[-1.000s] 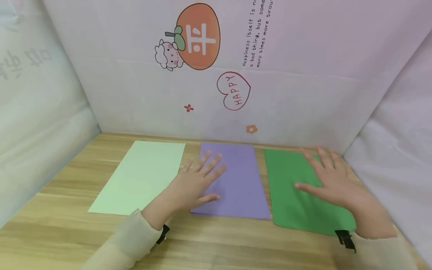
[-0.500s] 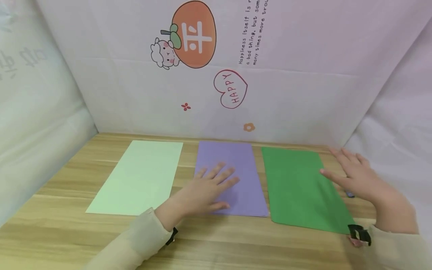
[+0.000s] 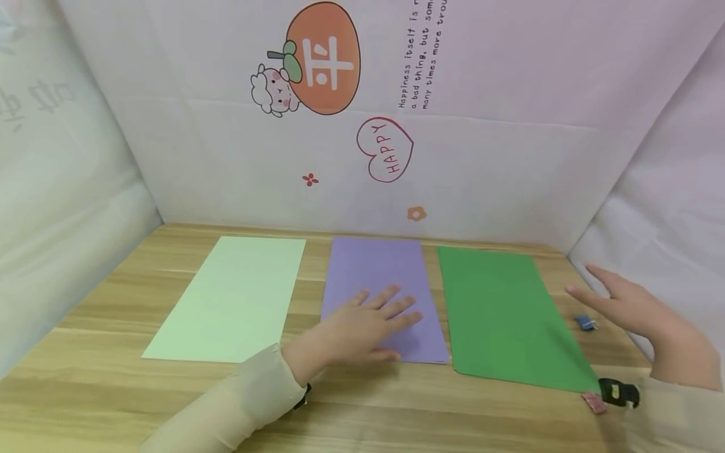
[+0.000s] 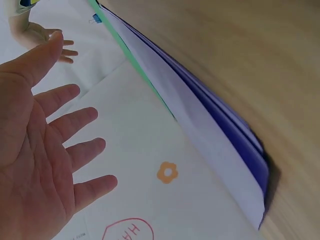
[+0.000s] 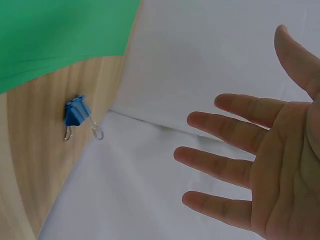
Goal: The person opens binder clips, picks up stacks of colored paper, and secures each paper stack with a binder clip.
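Plainly, left hand (image 3: 362,328), right hand (image 3: 635,308) splayed, empty; only left-wrist view shows purple sheets (image 4: 199,125) parted

Paper colours, 3: purple paper (image 3: 372,267) under left hand (image 3: 359,327), mint paper (image 3: 229,301) to its left, green paper (image 3: 504,314) right. Clips near right hand (image 3: 637,308), 2: blue clip (image 3: 585,323), pink clip (image 3: 594,402).

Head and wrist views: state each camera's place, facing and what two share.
Head: on the head, facing forward and down at light green paper, purple paper and green paper; left hand and right hand show.
Left wrist: on that wrist, towards the purple paper's edge; both hands show.
Right wrist: on that wrist, towards blue clip and white backdrop; right hand shows.
Shared: head and right wrist both show the blue clip.
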Demonstrator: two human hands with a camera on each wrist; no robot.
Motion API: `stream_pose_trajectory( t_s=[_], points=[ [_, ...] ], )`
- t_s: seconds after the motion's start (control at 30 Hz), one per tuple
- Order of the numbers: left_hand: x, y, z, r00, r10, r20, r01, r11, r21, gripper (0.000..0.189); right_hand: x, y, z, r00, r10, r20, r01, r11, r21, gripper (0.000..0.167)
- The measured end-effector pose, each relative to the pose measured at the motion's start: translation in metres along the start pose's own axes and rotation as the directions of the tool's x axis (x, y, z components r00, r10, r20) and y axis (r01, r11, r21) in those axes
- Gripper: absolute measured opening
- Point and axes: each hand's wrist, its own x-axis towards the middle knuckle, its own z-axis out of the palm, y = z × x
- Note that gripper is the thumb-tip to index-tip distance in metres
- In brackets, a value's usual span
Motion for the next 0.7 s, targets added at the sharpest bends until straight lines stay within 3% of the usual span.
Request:
stream_pose_trajectory(
  t_s=[0.43,0.7],
  points=[
    [0.02,0.016,-0.011,0.995,0.096,0.031,-0.096,0.995,0.011,0.074,0.0,0.028,0.002,0.997,0.055,0.055,-0.053,0.998,-0.026,0.086],
    [0.033,0.021,-0.012,0.992,0.115,0.054,-0.115,0.993,0.002,0.071,-0.002,0.041,0.0,0.997,0.064,0.042,-0.062,0.997,-0.052,0.085]
  ],
)
